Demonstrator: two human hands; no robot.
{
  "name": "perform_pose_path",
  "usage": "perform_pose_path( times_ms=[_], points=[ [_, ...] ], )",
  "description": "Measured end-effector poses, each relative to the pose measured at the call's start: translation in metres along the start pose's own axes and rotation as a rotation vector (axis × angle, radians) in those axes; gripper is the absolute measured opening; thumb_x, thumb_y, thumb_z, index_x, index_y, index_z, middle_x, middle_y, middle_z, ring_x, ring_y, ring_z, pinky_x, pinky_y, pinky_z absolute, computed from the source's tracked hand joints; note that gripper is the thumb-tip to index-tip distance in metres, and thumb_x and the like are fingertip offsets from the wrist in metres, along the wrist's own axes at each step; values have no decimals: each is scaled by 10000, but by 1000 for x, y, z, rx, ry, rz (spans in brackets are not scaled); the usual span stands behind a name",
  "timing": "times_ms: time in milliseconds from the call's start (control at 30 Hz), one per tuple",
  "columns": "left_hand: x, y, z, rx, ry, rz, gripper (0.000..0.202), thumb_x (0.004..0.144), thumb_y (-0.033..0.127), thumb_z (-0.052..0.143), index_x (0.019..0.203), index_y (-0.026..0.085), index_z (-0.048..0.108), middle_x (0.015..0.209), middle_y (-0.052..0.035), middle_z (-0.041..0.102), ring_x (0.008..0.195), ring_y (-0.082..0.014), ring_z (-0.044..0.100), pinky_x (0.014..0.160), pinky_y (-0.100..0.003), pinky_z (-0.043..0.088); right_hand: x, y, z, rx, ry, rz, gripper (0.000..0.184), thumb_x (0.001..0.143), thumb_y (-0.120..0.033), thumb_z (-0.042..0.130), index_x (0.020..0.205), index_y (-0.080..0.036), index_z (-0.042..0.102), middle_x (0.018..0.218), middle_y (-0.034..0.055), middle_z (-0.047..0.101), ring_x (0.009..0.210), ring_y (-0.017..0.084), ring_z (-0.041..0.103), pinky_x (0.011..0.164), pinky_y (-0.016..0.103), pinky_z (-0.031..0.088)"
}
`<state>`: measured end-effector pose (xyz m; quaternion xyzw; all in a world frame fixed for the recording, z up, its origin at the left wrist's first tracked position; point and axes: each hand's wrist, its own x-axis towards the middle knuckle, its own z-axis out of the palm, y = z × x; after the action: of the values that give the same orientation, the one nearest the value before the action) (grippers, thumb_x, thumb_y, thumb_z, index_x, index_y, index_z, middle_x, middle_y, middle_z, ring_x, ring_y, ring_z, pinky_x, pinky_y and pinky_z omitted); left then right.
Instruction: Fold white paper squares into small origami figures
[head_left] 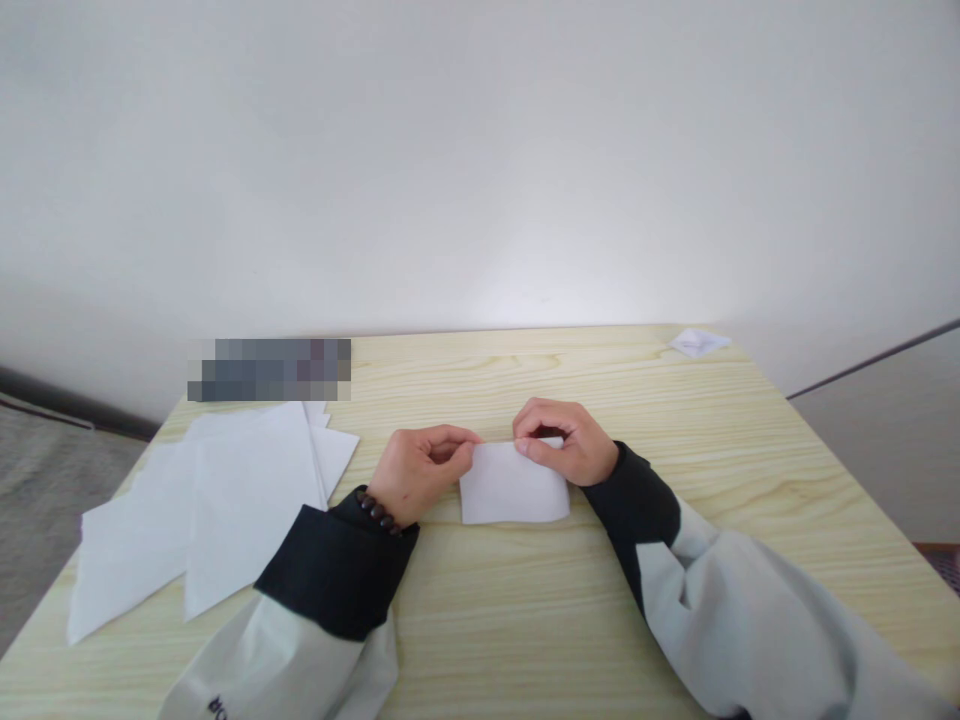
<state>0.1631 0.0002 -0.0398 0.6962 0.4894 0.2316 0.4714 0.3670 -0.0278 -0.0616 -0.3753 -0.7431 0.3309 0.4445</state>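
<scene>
A small white rectangle of folded paper (514, 490) is held between my two hands, over the middle of the table. My left hand (424, 470) pinches its upper left corner between thumb and fingers. With thumb and curled fingers, my right hand (566, 438) grips the top edge toward the right. The lower edge of the paper hangs free and bows slightly near its right corner. Whether that edge touches the table, I cannot tell.
Several loose white sheets (251, 500) lie overlapping on the left of the wood-grain table (480, 620). Behind them is a blurred-out dark object (270, 370). A folded white paper piece (699, 343) sits at the far right corner. A white wall (480, 160) rises behind the table.
</scene>
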Motion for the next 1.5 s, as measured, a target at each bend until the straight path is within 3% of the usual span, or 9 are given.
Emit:
perform_pose_path(
  times_ms=[233,533,667,867,1133,1333,1500],
  points=[
    [0,0,-2,34,8,4,277,655,313,504,738,149,711,519,16,625,452,-97,497,443,-185,386,0,2,-2,90,-26,52,184,813,-295,566,685,-163,578,723,38,574,633,111,527,566,236,428],
    [-1,-1,-2,66,-87,101,317,753,376,505,849,157,713,726,-37,704,612,-148,587,530,-213,433,1,-2,1,-11,-29,23,128,810,-241,556,707,-169,577,730,42,588,662,122,546,612,247,449],
    [-1,1,2,147,-74,99,314,759,424,543,765,171,729,687,-16,705,588,-143,583,524,-209,420,1,-4,4,-89,-54,1,113,808,-240,546,717,-180,574,749,42,599,651,119,539,589,236,444],
    [-1,0,-2,117,-53,79,331,757,454,557,781,180,741,737,-16,726,622,-160,613,534,-210,440,0,-1,-5,-102,-123,27,156,798,-238,516,653,-179,523,668,14,537,586,107,481,525,221,392],
    [0,-3,-8,87,-72,58,325,759,459,568,792,188,743,724,-9,722,588,-146,598,509,-196,429,-1,4,-14,-47,-174,69,154,782,-222,502,635,-176,504,626,-5,510,552,99,459,520,220,374],
    [0,-2,-8,84,-68,58,331,758,464,569,788,182,740,739,-12,720,628,-154,609,548,-202,450,-2,5,-16,58,-168,123,82,720,-161,487,642,-171,511,631,-9,521,517,93,480,492,218,381],
    [1,-7,-11,61,-16,27,363,759,487,563,803,170,734,757,-22,722,649,-167,617,533,-204,452,-3,3,-19,140,-115,214,128,696,-122,451,586,-172,495,550,-35,493,434,68,449,429,192,347]
  ],
)
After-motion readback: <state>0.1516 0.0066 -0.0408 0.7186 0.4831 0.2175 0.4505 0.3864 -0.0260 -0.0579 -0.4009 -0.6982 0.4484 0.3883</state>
